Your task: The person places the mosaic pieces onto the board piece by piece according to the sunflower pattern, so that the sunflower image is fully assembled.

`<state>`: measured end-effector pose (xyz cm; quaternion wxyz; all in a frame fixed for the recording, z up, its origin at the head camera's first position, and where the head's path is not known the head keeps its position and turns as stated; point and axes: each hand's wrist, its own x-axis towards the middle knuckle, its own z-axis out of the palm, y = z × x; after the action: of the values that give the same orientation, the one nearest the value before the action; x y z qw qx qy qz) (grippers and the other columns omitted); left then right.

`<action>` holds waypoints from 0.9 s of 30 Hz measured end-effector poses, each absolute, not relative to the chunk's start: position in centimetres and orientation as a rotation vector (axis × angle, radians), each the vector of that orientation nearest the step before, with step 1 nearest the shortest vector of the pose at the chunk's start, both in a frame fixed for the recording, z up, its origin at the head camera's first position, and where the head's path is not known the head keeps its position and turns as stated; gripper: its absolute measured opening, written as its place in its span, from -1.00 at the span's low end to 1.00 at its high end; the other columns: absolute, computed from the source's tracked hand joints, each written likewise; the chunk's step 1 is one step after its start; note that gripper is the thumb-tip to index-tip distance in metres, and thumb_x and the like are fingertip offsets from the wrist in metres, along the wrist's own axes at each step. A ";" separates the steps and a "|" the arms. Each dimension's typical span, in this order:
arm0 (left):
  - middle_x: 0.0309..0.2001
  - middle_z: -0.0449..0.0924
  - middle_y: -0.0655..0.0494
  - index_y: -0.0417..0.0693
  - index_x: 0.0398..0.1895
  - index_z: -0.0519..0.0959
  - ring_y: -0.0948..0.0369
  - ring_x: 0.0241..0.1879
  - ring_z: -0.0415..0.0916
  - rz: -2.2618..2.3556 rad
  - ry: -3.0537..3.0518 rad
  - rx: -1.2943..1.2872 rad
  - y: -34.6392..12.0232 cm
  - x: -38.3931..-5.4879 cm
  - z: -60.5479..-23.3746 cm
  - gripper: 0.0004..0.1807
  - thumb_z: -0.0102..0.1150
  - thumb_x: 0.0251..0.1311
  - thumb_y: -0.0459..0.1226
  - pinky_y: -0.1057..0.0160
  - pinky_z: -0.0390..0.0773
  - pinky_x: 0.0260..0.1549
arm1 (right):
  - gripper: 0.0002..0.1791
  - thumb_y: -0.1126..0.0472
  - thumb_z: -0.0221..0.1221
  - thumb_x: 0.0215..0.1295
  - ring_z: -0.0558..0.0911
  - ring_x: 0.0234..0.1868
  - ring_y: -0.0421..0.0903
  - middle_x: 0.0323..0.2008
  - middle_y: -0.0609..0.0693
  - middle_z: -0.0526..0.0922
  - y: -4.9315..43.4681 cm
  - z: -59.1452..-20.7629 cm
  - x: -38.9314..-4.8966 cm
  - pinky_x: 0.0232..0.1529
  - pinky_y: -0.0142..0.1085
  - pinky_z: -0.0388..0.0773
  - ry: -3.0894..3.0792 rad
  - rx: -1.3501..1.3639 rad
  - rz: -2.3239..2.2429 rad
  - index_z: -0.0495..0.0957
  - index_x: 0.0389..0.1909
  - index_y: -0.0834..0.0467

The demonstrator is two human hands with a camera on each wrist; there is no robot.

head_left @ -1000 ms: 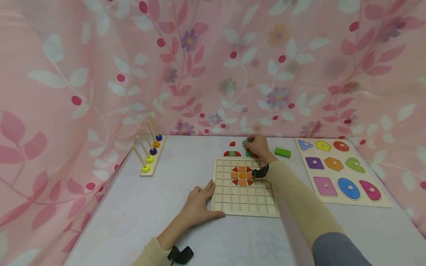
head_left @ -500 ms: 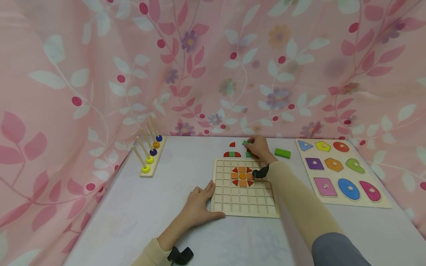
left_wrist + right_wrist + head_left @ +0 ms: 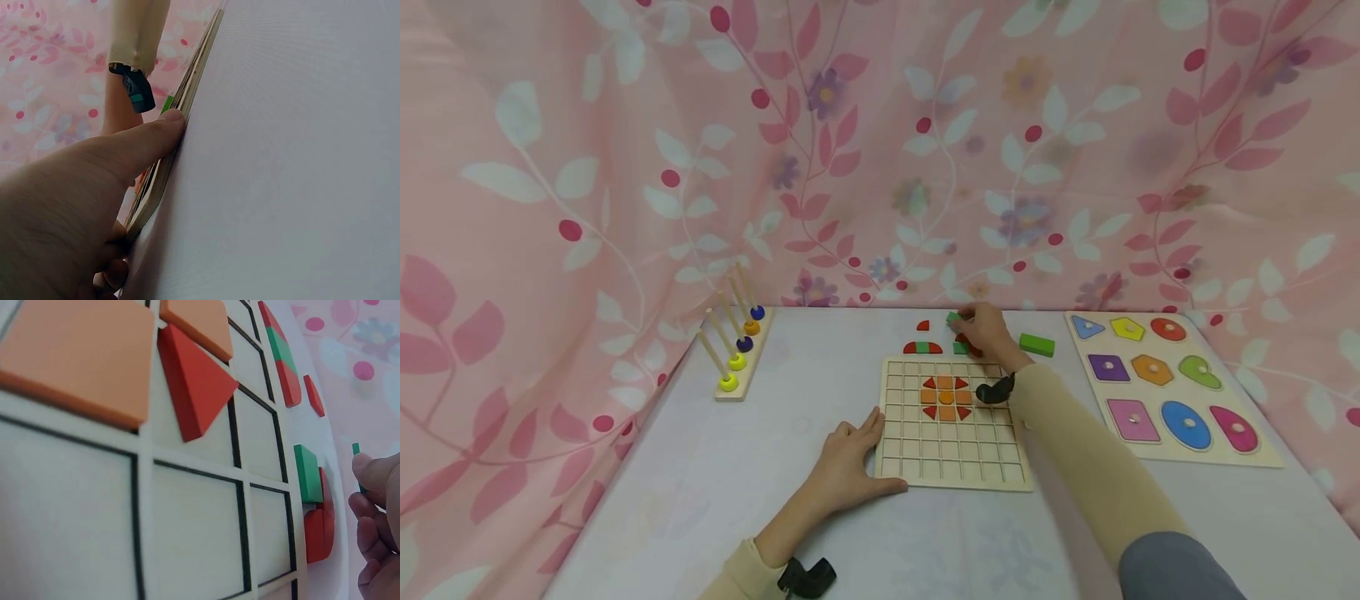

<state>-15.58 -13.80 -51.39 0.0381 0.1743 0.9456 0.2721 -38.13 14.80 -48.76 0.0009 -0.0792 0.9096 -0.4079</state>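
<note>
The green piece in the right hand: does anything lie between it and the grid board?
Yes: a green block and red pieces lie on the table between the green piece in the right hand and the grid board. They look low, so lifting over them should work.

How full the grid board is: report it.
Partly filled: the grid board bears orange pieces and red triangles, while its other visible cells are bare.

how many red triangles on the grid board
4: upper-left triangle, upper-right triangle, lower-left triangle and lower-right triangle around orange circle. The right arm may hide more.
</note>
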 end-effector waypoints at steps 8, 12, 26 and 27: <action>0.66 0.16 -0.01 -0.16 0.63 0.27 0.24 -0.20 0.17 0.808 2.902 0.525 -13.7 -15.7 -51.3 0.27 0.52 -0.03 0.37 0.24 0.21 -0.20 | -0.61 0.18 0.29 0.52 0.64 -0.07 0.20 0.05 0.32 0.74 15.5 -48.4 -36.3 -0.03 0.02 0.57 2.954 -0.442 -1.213 0.66 0.18 0.37; 0.65 0.17 -0.04 -0.18 0.62 0.28 0.24 -0.21 0.17 0.817 2.904 0.534 -13.7 -15.6 -51.4 0.27 0.52 -0.03 0.37 0.23 0.21 -0.21 | -0.62 0.16 0.31 0.51 0.64 -0.15 0.12 -0.04 0.26 0.77 16.1 -48.6 -34.3 -0.18 -0.14 0.53 2.953 -0.490 -1.243 0.68 0.17 0.34; 0.66 0.16 -0.02 -0.17 0.63 0.26 0.24 -0.21 0.18 0.815 2.899 0.536 -13.7 -15.7 -51.6 0.28 0.51 -0.03 0.38 0.24 0.23 -0.21 | -0.66 0.17 0.40 0.41 0.56 -0.21 -0.01 -0.17 0.05 0.77 16.4 -48.1 -25.3 -0.41 -0.33 0.36 2.952 -0.483 -1.303 0.74 0.13 0.19; 0.66 0.16 -0.02 -0.17 0.63 0.26 0.24 -0.21 0.18 0.814 2.899 0.538 -13.7 -15.7 -51.6 0.28 0.51 -0.03 0.38 0.24 0.23 -0.21 | -0.66 0.17 0.41 0.40 0.55 -0.21 -0.02 -0.17 0.04 0.77 16.4 -48.0 -24.7 -0.41 -0.33 0.37 2.949 -0.482 -1.303 0.74 0.13 0.19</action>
<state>-15.69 -13.69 -51.61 0.0416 0.1756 0.9469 0.2660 -24.69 16.40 -47.99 -0.0590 -0.1476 0.9030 -0.3991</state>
